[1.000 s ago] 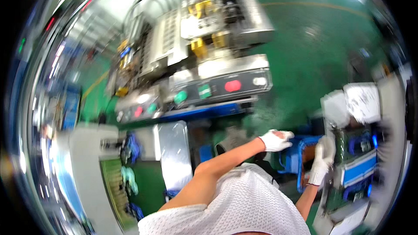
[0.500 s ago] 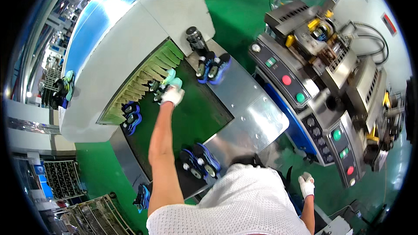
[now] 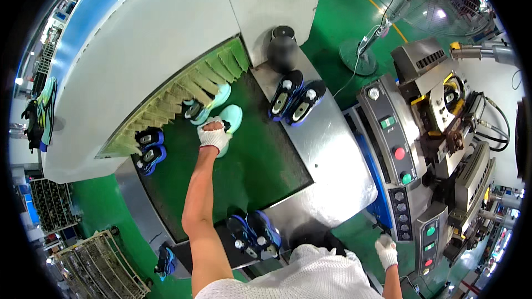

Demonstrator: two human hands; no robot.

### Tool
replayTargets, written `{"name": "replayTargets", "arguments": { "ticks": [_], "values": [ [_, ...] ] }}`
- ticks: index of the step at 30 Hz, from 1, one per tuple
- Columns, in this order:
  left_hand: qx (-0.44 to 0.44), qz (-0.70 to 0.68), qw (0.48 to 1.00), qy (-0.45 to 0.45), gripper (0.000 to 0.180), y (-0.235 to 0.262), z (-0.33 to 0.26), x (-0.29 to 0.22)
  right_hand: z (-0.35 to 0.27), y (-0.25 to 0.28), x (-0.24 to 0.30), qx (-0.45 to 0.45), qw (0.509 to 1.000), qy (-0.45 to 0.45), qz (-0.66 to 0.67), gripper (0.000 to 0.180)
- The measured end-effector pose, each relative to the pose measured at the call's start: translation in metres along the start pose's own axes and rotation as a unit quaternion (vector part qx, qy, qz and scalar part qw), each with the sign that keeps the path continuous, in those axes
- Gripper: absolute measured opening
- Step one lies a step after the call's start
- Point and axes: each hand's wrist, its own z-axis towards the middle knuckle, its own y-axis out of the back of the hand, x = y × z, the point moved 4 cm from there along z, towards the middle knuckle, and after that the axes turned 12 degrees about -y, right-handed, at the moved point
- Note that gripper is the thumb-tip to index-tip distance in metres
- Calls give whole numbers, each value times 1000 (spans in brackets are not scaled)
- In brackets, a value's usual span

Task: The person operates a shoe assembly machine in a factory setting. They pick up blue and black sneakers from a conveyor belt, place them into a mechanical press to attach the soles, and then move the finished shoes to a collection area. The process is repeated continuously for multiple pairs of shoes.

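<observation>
The white-gloved left hand (image 3: 215, 137) grasps a mint-green-soled shoe (image 3: 233, 116); a slack grip could drop it onto the flat green belt (image 3: 252, 163). The white-gloved right hand (image 3: 386, 251): clenched or not, I can't tell.

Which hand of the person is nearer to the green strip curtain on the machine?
Left. The left hand holds a mint-green shoe just in front of the green strip curtain; the right hand is farther away, low on the picture's right, near a button panel.
</observation>
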Motion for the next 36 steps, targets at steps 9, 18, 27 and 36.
{"name": "replayTargets", "arguments": {
  "ticks": [9, 18, 27, 36],
  "values": [
    [191, -321, 924, 86, 75, 59, -132, -182, -2, -23, 148, 166, 957, 237, 9, 57],
    [97, -573, 762, -285, 59, 246, -113, -392, -62, 10, 187, 783, 427, 115, 438, 62],
    [36, -495, 761, -417, 64, 352, 81, -614, 44, 171, 90, 477, 486, 180, 710, 55],
    [-76, -274, 902, -326, 76, 285, 313, -794, 68, 228, -25, 287, 401, 206, 845, 101]
  ]
}}
